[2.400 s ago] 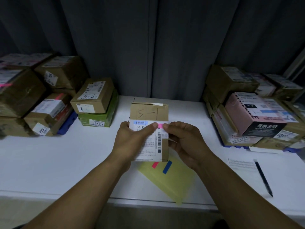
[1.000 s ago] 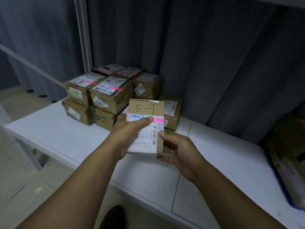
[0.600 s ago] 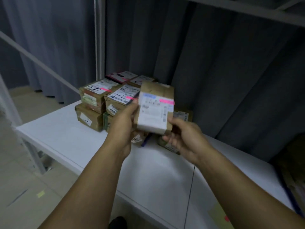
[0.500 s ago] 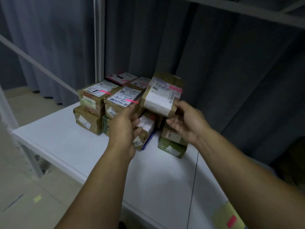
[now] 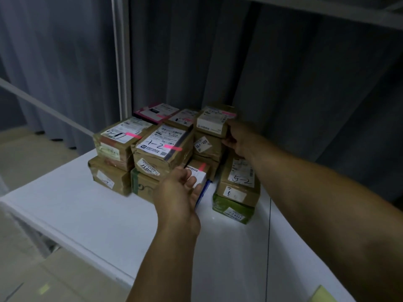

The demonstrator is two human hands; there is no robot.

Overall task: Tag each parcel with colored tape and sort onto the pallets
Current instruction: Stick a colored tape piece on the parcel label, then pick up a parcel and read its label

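Head view: the person leans over the white table (image 5: 87,214), both bare arms stretched toward a heap of taped parcels at its far side. The right hand (image 5: 237,138) has its fingers curled round the right end of a brown cardboard parcel with a white shipping label (image 5: 212,122). That parcel is at the top of the tallest stack, close to the grey curtain (image 5: 283,73). A strip of pink tape (image 5: 229,114) crosses the far edge of its label. I cannot tell whether it already rests on the box beneath.

The left hand (image 5: 181,192) is lower and nearer. Its thumb and fingertips lie against the white end of a small brown parcel with a pink tape mark (image 5: 198,171), tucked low between the stacks. Whether that hand grips it or only touches it, I cannot tell.

Left of it sits a crumpled brown parcel marked "1-2" (image 5: 161,147) and, further left, a brown parcel marked "5-1" (image 5: 122,136), each with pink tape on its label. To the right, a brown parcel marked "5-2" (image 5: 239,179) lies on a green box (image 5: 233,210). A white metal post (image 5: 121,62) stands behind the heap.
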